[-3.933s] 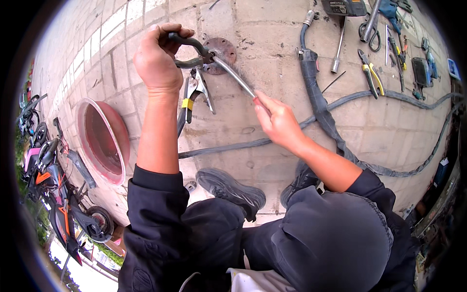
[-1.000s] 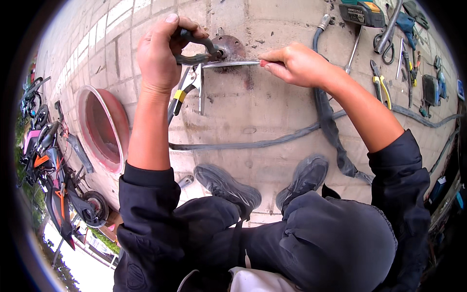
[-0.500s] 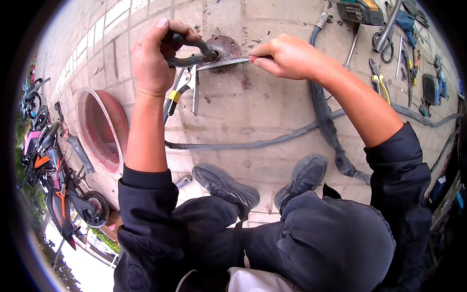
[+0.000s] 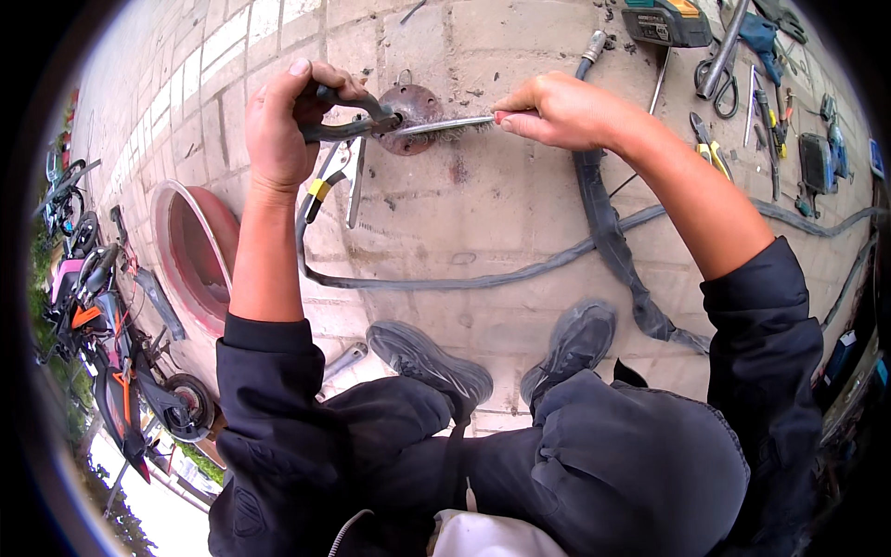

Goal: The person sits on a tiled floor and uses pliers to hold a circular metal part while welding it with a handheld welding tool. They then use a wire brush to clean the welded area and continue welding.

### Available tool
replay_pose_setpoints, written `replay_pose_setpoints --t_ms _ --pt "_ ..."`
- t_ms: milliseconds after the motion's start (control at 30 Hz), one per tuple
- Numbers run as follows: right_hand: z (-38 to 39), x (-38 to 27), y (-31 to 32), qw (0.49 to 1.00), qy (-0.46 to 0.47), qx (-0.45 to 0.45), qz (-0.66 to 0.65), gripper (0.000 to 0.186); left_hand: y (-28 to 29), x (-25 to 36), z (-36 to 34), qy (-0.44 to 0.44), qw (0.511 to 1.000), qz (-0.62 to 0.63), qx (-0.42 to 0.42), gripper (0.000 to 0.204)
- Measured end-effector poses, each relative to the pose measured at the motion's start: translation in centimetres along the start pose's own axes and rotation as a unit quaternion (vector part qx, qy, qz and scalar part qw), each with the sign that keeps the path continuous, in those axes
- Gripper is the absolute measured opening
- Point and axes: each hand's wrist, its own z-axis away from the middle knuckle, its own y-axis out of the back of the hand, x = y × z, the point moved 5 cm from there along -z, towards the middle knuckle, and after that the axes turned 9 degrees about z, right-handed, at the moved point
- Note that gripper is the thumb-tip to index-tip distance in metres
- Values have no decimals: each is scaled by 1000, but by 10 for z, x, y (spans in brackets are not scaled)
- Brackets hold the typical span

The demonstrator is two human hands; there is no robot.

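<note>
Far left: motorbikes (image 4: 109, 371) at the lens rim, warped and partly cut off. Next in, red basin (image 4: 221, 213), tilted toward viewer; left forearm covers part of its right edge. Grey spring clamp (image 4: 346, 167) with yellow band lies on the paving, under and right of the left wrist.

Left hand (image 4: 281, 130): raised, fingers curled around the grey-handled pliers (image 4: 368, 104), thumb on top, visible gap between the handles. Plier nose ends in a dark blob over the rusty round plate (image 4: 415, 98) on the ground; can't tell if a part is clamped there.

Wire brush (image 4: 450, 123) runs roughly level from the plier nose rightward, bristle fringe on its lower side. Contact with the nose or the plate: can't confirm, they overlap in view. Right hand (image 4: 557, 111) has the brush's red end pinched between thumb and forefinger, no gap; remaining fingers folded, mostly hidden.

Step in hand, judged from pose: brushing at the plier nose. Next stroke would call for a firm left hold, bristles kept flat on the work.

Right: wrapped cable (image 4: 608, 232), partly behind the right forearm; power tool (image 4: 666, 26) near the top; yellow-handled pliers (image 4: 705, 144) half hidden by the arm. Far-right small tools too distorted to sort.
</note>
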Motion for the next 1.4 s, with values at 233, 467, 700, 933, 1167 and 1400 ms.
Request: replay_pose_setpoints --t_ms 233,467,700,933,1167,1400 --pt "58 -13 -13 953 -165 175 -186 33 1 7 12 5 997 -16 -76 27" --pt "-13 -49 -77 959 -161 163 -168 22 -3 4 15 17 997 -59 -48 26" --pt "14 -39 -70 963 -141 170 -156 21 -10 4 13 7 995 -50 -86 28" --pt "30 -28 -74 962 -116 181 -170 21 -16 12 13 26 988 -104 -111 25" --pt "-27 -34 -56 979 -119 97 -135 28 -8 12 12 46 981 -138 -131 23" --pt "-21 -26 -38 989 -105 31 -103 30 -14 5 18 58 968 -132 -206 19"
